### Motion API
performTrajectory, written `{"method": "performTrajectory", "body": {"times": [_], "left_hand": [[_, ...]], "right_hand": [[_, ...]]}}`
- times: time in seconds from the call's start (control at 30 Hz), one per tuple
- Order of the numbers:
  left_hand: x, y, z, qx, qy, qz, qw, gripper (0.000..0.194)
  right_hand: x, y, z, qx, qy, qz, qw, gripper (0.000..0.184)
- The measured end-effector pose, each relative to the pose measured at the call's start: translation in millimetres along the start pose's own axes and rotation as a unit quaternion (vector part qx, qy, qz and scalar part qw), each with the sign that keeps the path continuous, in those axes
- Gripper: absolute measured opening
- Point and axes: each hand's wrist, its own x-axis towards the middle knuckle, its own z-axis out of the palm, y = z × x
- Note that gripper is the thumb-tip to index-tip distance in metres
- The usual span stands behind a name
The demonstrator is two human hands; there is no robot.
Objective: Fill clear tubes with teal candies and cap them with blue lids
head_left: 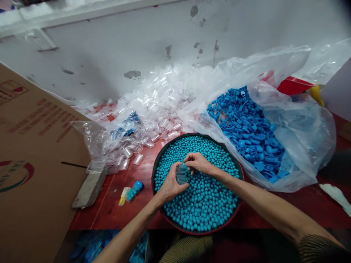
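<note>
My left hand (173, 183) is closed around a stack of small clear plastic containers (182, 174), held over a round tray (242, 174) with a dark rim. Turquoise beads (203, 212) fill that tray. My right hand (199, 163) is closed in a pinch at the top end of the stack; what lies between its fingertips is too small to make out. Left of the tray, a small container of turquoise beads with a blue cap (138, 185) lies on the red table (109, 197), beside a yellow and white label (124, 196).
Loose clear containers (164, 95) are heaped against the wall. At right, a clear plastic bag (301, 146) holds blue caps (246, 135). A cardboard box (35, 164) stands at left, next to a grey oblong object (89, 190). Behind the bag sits a red object (294, 85).
</note>
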Motion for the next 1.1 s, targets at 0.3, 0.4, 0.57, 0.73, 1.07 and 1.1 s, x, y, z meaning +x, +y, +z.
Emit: {"method": "performTrajectory", "body": {"times": [0.3, 0.4, 0.57, 0.73, 1.07, 1.1], "left_hand": [[2, 2, 4.5, 0.087, 0.002, 0.002, 0.996, 0.067], [3, -2, 5.4, 0.128, 0.001, -0.001, 0.992, 0.070], [5, -10, 11.5, 0.170, 0.043, 0.017, 0.984, 0.082], [2, -12, 17.5, 0.170, 0.070, 0.019, 0.983, 0.088], [-8, -9, 12.5, 0.295, 0.074, -0.007, 0.953, 0.061], [-10, -8, 11.5, 0.307, 0.070, -0.013, 0.949, 0.057]], "right_hand": [[-8, 4, -6, -0.059, -0.037, -0.022, 0.997, 0.010], [-9, 2, -7, -0.198, -0.017, -0.099, 0.975, 0.010], [-11, 0, -7, -0.307, 0.026, -0.138, 0.941, 0.008], [-10, 0, -7, -0.433, 0.034, -0.106, 0.895, 0.014], [-6, -23, -7, -0.566, 0.023, -0.086, 0.819, 0.019], [-4, -28, -6, -0.574, 0.001, -0.112, 0.811, 0.022]]}}
